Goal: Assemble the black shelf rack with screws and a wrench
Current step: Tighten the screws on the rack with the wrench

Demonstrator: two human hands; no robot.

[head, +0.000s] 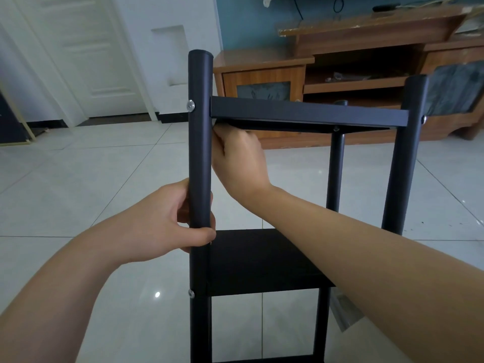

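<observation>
Pale glossy floor tiles [78,179] stretch to a wooden cabinet [288,72] at the wall. On them stands the black rack [403,158], upright and close in front. The left hand [162,218] grips its near left post [200,153] between the upper shelf [309,112] and lower shelf [251,263]. The right hand [241,158] is tucked under the upper shelf's corner beside that post, fingers curled; I cannot tell whether they hold anything. A silver screw [190,105] sits in the post there.
</observation>
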